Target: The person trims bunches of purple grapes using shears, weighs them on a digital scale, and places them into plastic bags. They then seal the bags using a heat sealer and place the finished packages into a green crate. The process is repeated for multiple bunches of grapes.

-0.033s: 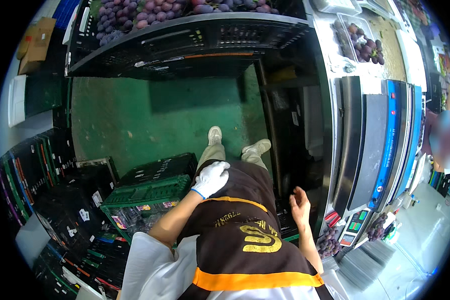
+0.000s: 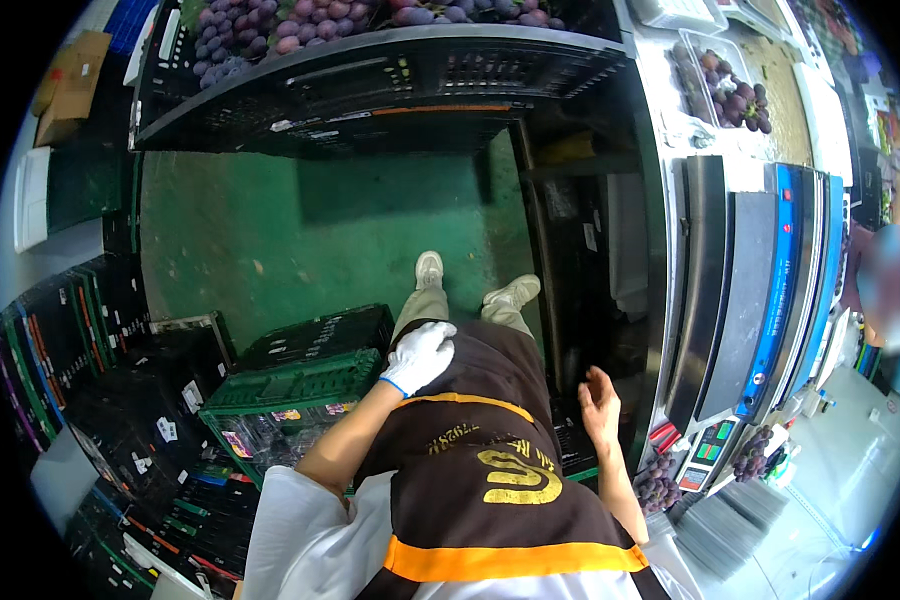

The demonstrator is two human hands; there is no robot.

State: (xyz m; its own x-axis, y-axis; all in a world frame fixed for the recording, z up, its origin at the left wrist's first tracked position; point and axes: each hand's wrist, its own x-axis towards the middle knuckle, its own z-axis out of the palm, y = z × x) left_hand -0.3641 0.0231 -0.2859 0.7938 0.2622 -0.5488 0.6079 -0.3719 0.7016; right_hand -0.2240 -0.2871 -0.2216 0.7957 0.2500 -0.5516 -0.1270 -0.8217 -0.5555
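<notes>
My left hand (image 2: pixel 423 358), in a white knit glove with a blue cuff, rests on the front of my dark brown apron (image 2: pixel 490 385). Its fingers lie loosely over the cloth, and nothing shows in it. Bare and held low on the right, my right hand (image 2: pixel 600 408) hangs beside the dark side of the workbench. Its fingers are slightly bent and apart, with nothing between them. To the left of my gloved hand stands a green crate (image 2: pixel 290 385) with clear packs inside.
Ahead is a black crate (image 2: pixel 370 85) holding purple grapes (image 2: pixel 310 22). The bench at right carries a blue-and-grey wrapping machine (image 2: pixel 750 290), an open clear box of grapes (image 2: pixel 715 80) and a scale (image 2: pixel 708 450). Black crates (image 2: pixel 135 415) crowd the left. Another person (image 2: pixel 885 280) is at far right.
</notes>
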